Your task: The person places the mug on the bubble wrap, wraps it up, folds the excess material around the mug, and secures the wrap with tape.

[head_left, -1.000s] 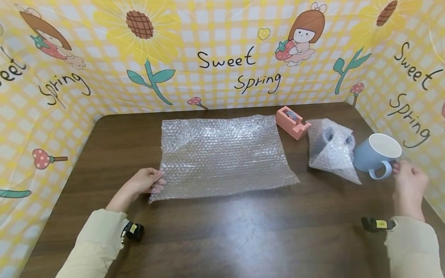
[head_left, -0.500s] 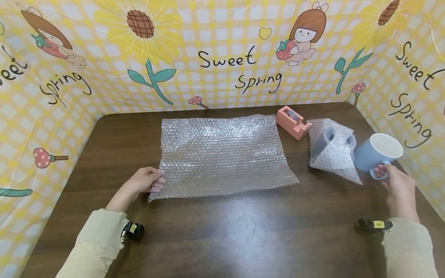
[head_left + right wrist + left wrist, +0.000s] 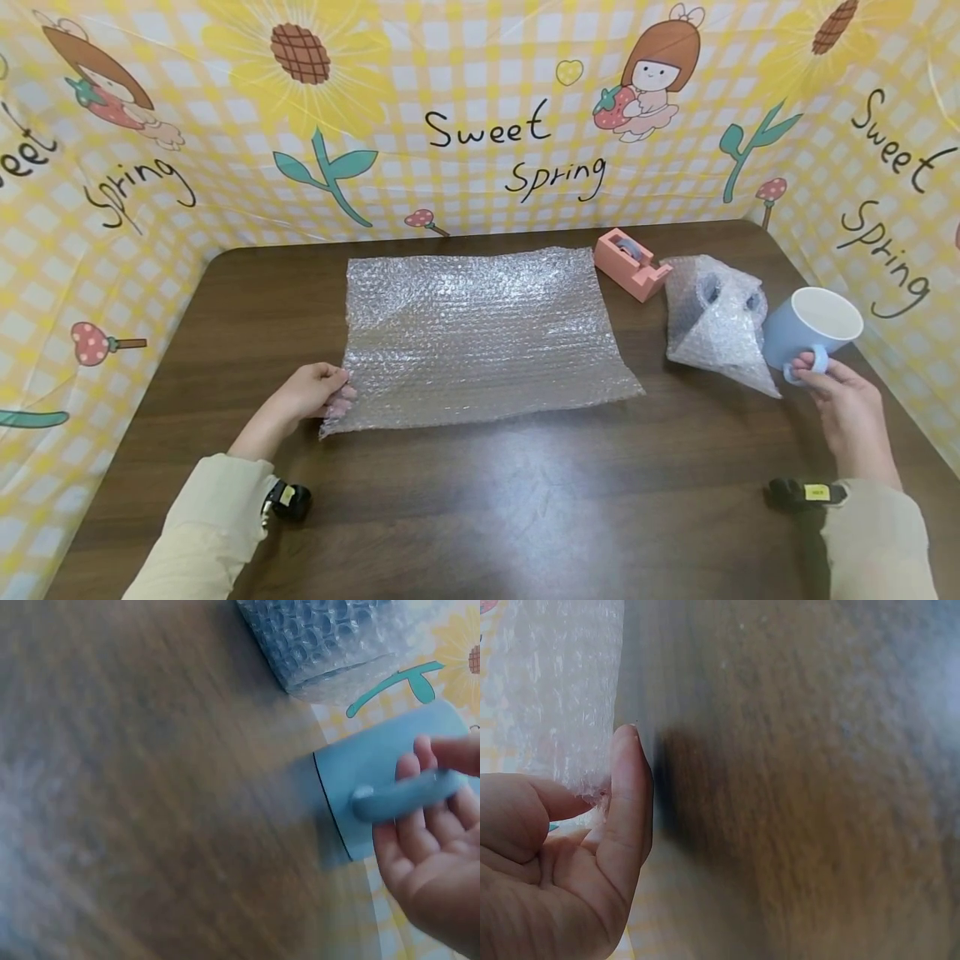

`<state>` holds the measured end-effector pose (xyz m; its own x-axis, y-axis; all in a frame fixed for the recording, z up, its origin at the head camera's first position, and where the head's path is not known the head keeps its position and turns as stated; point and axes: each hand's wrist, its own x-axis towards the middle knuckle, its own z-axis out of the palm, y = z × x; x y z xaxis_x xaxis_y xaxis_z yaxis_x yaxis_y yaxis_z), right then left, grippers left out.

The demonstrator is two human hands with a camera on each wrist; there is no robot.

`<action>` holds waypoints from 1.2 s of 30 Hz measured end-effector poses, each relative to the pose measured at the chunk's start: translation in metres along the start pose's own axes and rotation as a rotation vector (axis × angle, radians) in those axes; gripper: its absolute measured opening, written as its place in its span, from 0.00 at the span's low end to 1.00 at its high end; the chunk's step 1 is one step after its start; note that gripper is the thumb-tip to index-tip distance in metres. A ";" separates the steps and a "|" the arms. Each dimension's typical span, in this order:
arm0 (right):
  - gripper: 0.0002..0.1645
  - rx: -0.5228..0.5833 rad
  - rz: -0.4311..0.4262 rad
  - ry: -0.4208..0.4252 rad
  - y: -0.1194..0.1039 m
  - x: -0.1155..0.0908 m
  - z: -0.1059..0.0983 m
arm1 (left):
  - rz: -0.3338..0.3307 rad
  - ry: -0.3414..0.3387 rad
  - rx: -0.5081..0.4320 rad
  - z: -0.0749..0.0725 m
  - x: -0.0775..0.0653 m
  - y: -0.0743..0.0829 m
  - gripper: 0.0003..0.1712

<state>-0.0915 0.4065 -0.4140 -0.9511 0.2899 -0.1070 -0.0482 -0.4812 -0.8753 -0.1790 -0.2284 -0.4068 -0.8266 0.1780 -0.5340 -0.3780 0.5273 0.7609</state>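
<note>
Head view showed the hands well apart over the worktop (image 3: 540, 508), each holding something of its own. The left hand (image 3: 311, 390) pinched the near left edge of the bubble wrap sheet (image 3: 480, 333), thumb above and fingers beneath, seen through the plastic; that narrow grip probably served to steady so light a sheet, which stretched from the left hand toward the right one. The right hand (image 3: 847, 408) had its fingers curled round the handle (image 3: 405, 796) of the blue mug (image 3: 791, 333), which stood just beyond that hand, mouth upward. The handle pointed back toward the person, which presumably let the fingers hook it without reaching round the body; whether the base touched the worktop could not be told. Just left of the mug, ahead of the right hand, lay a bubble-wrapped bundle (image 3: 720, 333), its contents hard to make out. Beyond it, between the hands but nearer the right, sat a pink tape dispenser (image 3: 626, 265), at the sheet's far right corner, likely placed there to leave the sheet's surface uncovered yet within reach.
</note>
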 end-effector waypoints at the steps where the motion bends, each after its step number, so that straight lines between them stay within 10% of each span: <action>1: 0.17 -0.004 -0.003 -0.019 0.001 0.000 0.000 | 0.001 0.000 0.003 0.000 0.000 0.000 0.20; 20: 0.15 -0.160 -0.073 0.020 0.012 -0.005 0.014 | 0.011 -0.009 -0.011 -0.002 0.003 -0.002 0.20; 36: 0.10 -0.036 -0.198 0.135 -0.013 -0.022 0.050 | 0.011 -0.001 -0.019 -0.001 0.001 -0.002 0.21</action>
<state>-0.0852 0.3656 -0.3764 -0.8749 0.4843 0.0085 -0.2162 -0.3747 -0.9016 -0.1798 -0.2302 -0.4081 -0.8305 0.1844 -0.5256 -0.3765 0.5097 0.7736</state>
